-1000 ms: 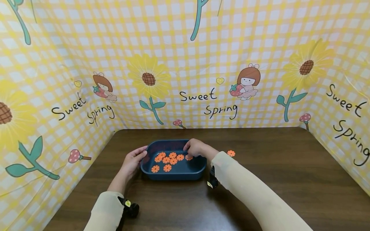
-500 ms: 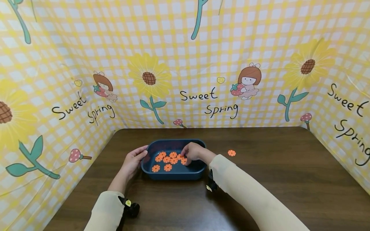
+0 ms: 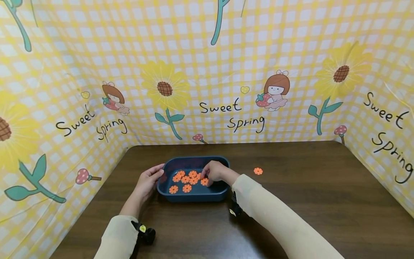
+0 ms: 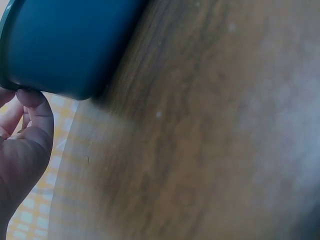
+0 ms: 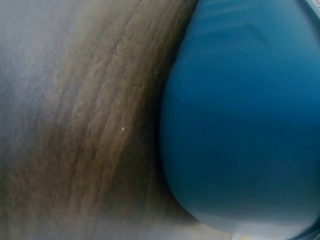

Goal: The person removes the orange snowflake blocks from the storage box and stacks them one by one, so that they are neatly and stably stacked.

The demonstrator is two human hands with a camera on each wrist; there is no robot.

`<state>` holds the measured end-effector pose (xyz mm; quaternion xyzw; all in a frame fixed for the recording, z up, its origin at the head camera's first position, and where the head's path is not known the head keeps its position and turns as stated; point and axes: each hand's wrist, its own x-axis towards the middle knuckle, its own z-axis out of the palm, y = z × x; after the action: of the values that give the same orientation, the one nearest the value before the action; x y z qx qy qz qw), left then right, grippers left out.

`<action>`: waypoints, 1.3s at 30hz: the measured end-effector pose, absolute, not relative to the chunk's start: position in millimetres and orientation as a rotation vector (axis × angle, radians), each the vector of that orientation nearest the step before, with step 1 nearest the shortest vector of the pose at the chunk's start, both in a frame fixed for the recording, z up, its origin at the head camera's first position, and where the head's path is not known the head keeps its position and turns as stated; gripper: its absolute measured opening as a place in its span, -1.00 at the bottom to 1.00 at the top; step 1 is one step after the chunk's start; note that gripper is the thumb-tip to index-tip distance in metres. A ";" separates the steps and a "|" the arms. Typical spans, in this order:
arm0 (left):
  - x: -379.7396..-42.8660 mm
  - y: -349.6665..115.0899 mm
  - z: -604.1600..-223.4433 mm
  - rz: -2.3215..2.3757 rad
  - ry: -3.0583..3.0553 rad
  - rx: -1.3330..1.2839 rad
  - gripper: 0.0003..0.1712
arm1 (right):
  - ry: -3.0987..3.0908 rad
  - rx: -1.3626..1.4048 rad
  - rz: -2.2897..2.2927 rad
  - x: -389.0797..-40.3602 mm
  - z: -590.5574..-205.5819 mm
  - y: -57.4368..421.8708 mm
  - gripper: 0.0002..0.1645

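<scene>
- The blue tub (image 3: 192, 198) sits upright on the tabletop (image 3: 307, 201), orange discs (image 3: 187, 188) lying on its floor, some touching or overlapping.
- The left hand (image 3: 146, 184) holds the tub's left end, thumb and fingers bent closely at the rim.
- The right hand (image 3: 215, 171) reaches inside; its thumb and a bent finger stand narrowly around one scalloped disc (image 3: 204, 182). How firmly they grip cannot be told, and the right wrist view shows only the tub's outer wall and the tabletop.
- A lone disc (image 3: 258, 171) lies flat on the tabletop, to the right of the tub and apart from it.
- The discs look thin and light, probably easy to slide; whether they are stiff or soft is unclear. Opposite edges seem the best hold, the notches perhaps helping.
- The tub looks smooth, stiff and fairly light, likely to skid if nudged; its rim offers the surest hold.
</scene>
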<state>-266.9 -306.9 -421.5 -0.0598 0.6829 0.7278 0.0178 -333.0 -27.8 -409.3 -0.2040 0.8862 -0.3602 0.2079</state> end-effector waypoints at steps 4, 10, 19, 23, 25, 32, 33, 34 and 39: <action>-265.3 -306.2 -420.4 2.259 2.127 -0.187 -0.42 | 2.469 -0.591 -0.983 -333.5 -410.9 -28.6 -0.69; -272.3 -312.5 -434.3 2.239 2.185 -0.192 -0.40 | 2.454 -0.637 -0.961 -333.1 -411.7 -29.3 -0.69; -271.7 -310.8 -434.2 2.228 2.206 -0.191 -0.41 | 2.443 -0.690 -0.936 -332.1 -410.2 -27.2 -0.67; -272.1 -311.3 -433.8 2.218 2.215 -0.195 -0.43 | 2.457 -0.728 -0.920 -331.4 -410.2 -27.4 -0.69; -272.3 -311.2 -433.7 2.207 2.222 -0.199 -0.43 | 2.464 -0.750 -0.911 -331.2 -410.5 -27.8 -0.70; -272.8 -310.1 -435.1 2.195 2.239 -0.211 -0.45 | 2.462 -0.762 -0.896 -331.7 -412.0 -29.1 -0.71; -273.1 -310.1 -435.3 2.196 2.238 -0.214 -0.45 | 2.462 -0.760 -0.895 -332.1 -412.1 -29.1 -0.71; -273.5 -310.1 -435.4 2.197 2.237 -0.214 -0.45 | 2.462 -0.759 -0.899 -332.1 -412.1 -29.1 -0.71; -274.0 -309.4 -434.4 2.211 2.225 -0.202 -0.45 | 2.455 -0.765 -0.919 -332.0 -411.4 -28.5 -0.69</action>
<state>-274.0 -309.4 -434.4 -0.0641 0.7079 0.7034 -0.0006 -332.0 -28.5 -411.4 -0.2744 0.8801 -0.3295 0.2040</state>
